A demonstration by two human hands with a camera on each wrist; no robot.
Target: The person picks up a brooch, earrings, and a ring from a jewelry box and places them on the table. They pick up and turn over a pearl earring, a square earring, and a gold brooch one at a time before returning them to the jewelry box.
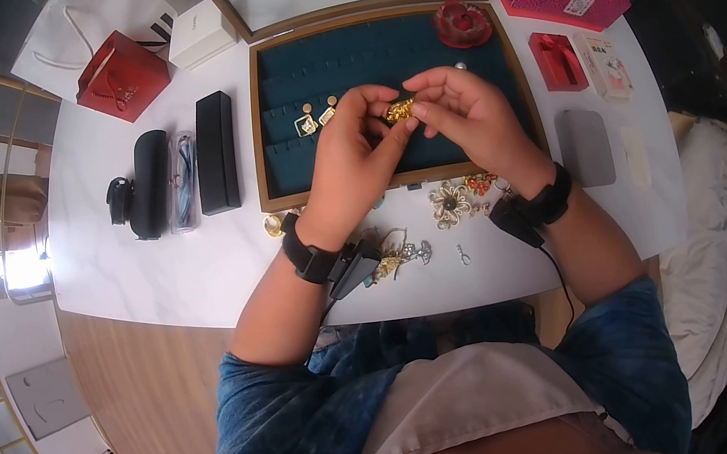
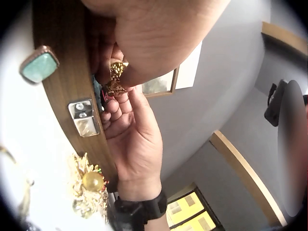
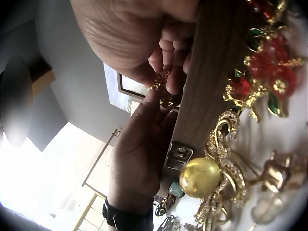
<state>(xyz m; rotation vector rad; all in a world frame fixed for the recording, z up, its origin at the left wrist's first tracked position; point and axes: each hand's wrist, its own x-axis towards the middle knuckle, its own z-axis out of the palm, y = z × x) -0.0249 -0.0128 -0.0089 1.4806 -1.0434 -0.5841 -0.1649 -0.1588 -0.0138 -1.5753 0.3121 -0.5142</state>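
Note:
A shiny gold, textured piece of jewelry (image 1: 400, 111) is held between both hands, over the dark green inside of a wooden jewelry case (image 1: 261, 153). My left hand (image 1: 354, 146) pinches it from one side with curled thumb and fingers. From the other side, thumb and fingertips of my right hand (image 1: 481, 122) grip it too. Fingers cover part of the piece in both wrist views. Left of the hands, a pair of square gold earrings (image 1: 306, 125) lies in the case. A red flower-shaped dish (image 1: 461, 25) sits at its far right corner.
The case's glass lid (image 1: 352, 13) stands raised behind. Loose jewelry, including a flower brooch (image 1: 450, 204) and silver pieces (image 1: 417, 254), lies along the near side. A black box (image 1: 216, 153) and red bag (image 1: 122, 77) stand left; a red box (image 1: 558, 60) sits right.

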